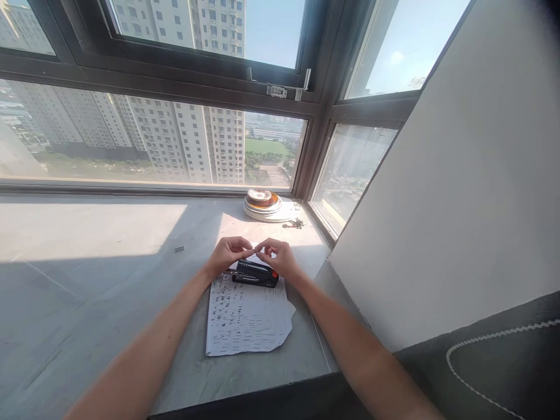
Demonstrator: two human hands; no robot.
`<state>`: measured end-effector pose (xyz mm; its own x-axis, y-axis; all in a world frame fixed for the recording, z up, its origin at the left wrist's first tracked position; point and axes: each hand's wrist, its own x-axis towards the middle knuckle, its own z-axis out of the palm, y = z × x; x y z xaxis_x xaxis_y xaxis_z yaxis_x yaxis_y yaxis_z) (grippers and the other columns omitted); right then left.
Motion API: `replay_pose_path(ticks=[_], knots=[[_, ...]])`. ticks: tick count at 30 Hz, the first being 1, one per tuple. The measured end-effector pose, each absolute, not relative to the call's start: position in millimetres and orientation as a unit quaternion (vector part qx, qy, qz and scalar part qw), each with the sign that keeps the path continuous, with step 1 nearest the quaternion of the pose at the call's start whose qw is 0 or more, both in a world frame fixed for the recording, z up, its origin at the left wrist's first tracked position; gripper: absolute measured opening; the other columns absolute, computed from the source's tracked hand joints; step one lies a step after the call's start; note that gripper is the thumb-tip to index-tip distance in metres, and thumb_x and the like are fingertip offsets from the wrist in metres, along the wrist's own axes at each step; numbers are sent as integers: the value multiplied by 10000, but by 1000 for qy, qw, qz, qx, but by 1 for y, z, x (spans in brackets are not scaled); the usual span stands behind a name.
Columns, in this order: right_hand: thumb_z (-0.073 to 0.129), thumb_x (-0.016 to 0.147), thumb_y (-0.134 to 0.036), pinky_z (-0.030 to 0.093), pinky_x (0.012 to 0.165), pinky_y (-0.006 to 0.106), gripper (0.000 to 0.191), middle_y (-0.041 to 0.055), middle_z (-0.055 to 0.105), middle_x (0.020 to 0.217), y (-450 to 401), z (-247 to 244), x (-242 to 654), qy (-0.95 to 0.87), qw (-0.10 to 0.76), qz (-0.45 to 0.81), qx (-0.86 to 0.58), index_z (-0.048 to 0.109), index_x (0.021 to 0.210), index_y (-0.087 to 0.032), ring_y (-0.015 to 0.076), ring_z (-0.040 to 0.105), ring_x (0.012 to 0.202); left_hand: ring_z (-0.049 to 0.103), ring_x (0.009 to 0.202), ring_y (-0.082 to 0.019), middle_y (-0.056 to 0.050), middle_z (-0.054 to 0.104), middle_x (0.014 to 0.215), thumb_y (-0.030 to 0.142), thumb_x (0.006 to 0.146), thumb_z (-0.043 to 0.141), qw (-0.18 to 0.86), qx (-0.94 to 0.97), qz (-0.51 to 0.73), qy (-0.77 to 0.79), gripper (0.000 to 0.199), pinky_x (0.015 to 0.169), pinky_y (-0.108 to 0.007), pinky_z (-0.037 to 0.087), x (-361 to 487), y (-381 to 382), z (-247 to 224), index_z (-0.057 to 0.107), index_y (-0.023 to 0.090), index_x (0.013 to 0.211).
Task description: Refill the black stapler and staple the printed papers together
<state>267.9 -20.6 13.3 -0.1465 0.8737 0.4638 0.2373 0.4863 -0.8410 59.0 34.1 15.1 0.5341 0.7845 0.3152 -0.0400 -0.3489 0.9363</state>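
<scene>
My left hand (229, 254) and my right hand (276, 256) meet fingertip to fingertip above the far end of the paper. Thumb and forefinger of each are pinched together; whatever lies between them is too small to make out. Just below the fingers, a black stapler (256, 274) with an orange part at its right end lies across the written sheets of paper (249, 326). Handwriting covers the paper's left side, with rows of short dashes to the right. Further left on the sill rests a small grey strip (179, 249) that looks like a row of staples.
Stacked plates or lids (262, 205) stand in the far corner beside a small dark cluster (294, 224). Window frames (175, 81) rise behind the grey sill (87, 315). A slanted white wall (450, 192) bounds the right, with a white cord (464, 344) below it.
</scene>
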Motion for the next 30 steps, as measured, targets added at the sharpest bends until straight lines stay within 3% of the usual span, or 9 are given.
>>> replay_pose_path(ticks=[4,8,13,19,30], knots=[[697,834,-353,466,646,286,190,51,751,912,-15,13,282,-651,546,280,-448,772,923,-203,153,579,706,647,712,-164,-60,727,879,395,777,867,501,692,437,283,274,631,-295,557,56,39,10,763,175,902],[660,762,-334,493,668,315,178,58,763,891,-7,9,320,-558,554,198,-586,748,847,-205,186,619,697,572,599,-119,-7,667,782,377,812,808,489,675,461,303,226,568,-259,486,53,43,7,684,190,830],[625,701,-259,506,687,325,101,64,748,797,-1,-4,355,-457,459,125,-751,710,737,-219,245,696,768,509,560,-111,25,599,749,359,838,699,498,670,455,310,206,558,-256,434,54,39,12,561,211,796],[584,736,-217,448,608,299,114,46,727,739,-1,-10,355,-451,431,126,-772,695,713,-228,221,669,700,459,551,-102,26,574,754,336,896,594,523,647,458,313,180,537,-243,365,54,39,13,526,206,792],[544,745,-229,430,573,311,159,67,713,714,0,-10,354,-436,448,137,-768,697,703,-216,224,653,652,467,555,-119,-3,580,766,419,967,543,515,646,461,324,290,542,-266,397,53,36,17,533,207,769]])
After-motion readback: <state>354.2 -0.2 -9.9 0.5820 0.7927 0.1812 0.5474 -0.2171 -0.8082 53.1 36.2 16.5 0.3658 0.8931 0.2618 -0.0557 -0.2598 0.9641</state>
